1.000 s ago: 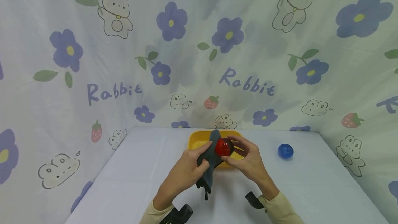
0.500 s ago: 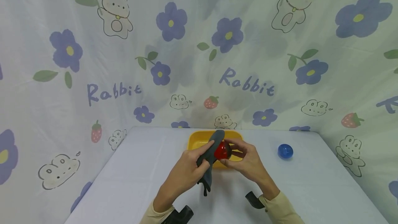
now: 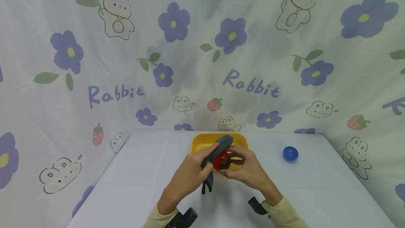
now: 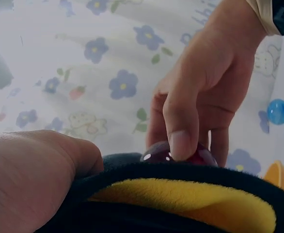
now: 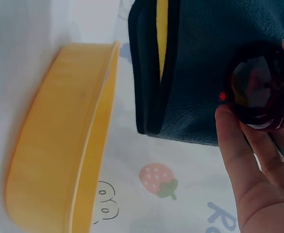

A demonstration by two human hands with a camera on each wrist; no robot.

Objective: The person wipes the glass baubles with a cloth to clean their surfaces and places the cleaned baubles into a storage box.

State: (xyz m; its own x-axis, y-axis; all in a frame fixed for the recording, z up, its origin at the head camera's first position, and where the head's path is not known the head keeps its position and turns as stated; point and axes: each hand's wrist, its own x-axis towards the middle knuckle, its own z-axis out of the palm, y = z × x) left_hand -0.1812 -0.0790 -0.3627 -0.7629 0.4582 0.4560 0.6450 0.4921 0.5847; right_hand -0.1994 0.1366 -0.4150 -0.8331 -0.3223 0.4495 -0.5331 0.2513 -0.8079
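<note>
My left hand (image 3: 190, 170) grips a dark grey-blue towel (image 3: 221, 145), which hangs folded from its fingers. The right wrist view shows the towel's plush face (image 5: 195, 73) with a black hem and a strip of yellow lining. In my right hand (image 3: 249, 166) I hold a shiny, see-through red ball (image 3: 222, 160) between thumb and fingers. The ball sits right against the towel's right side. From the left wrist, only the top of the ball (image 4: 205, 155) shows above the towel's edge, with my right thumb on it.
Behind the hands stands a yellow plastic basin (image 3: 200, 138) on the white-covered table (image 3: 133, 178). Off to its right lies a blue see-through ball (image 3: 290, 154). A patterned curtain (image 3: 196, 45) closes off the back and sides.
The red ball and right hand have moved left and slightly down against the towel. The towel's upper end has swung over to the right. The left hand stays nearly in place.
</note>
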